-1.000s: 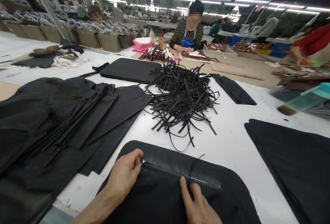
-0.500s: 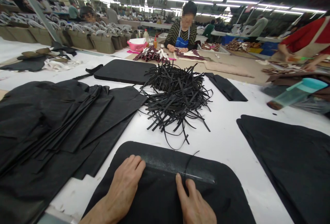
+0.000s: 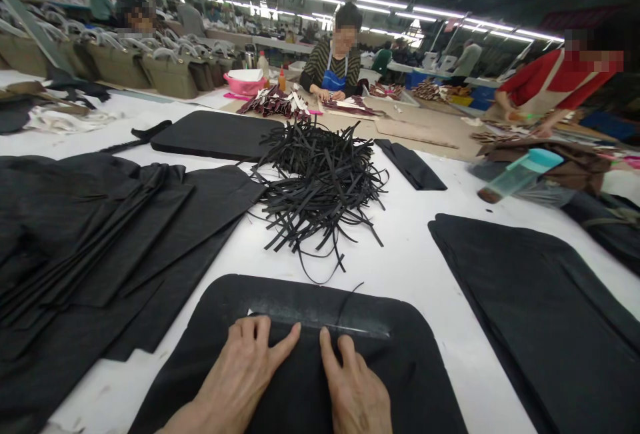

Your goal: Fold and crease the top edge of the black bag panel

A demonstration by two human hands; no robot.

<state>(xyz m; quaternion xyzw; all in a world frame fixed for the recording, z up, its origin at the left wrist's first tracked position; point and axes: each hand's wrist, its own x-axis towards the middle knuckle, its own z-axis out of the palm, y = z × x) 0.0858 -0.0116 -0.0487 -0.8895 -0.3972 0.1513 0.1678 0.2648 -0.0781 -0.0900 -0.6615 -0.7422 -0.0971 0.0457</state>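
Observation:
A black sheet with rounded far corners lies in front of me, with a long shiny band along its far side. My left hand rests on the sheet by this band, fingers bent and thumb stretched toward the right. Close beside it, my right hand touches the band's near edge with one extended finger, the others curled. Both hands press from above; neither visibly lifts the sheet. A thin black strip lies across the band, just beyond my right hand.
Beyond the sheet is a heap of narrow black strips. Black pieces overlap on the left, and a black stack lies on the right. A bottle with a turquoise lid is farther right. Two co-workers work across the table.
My left thumb has spread out toward my right hand, and the two hands are nearer each other. The view has turned rightward, so everything sits farther left.

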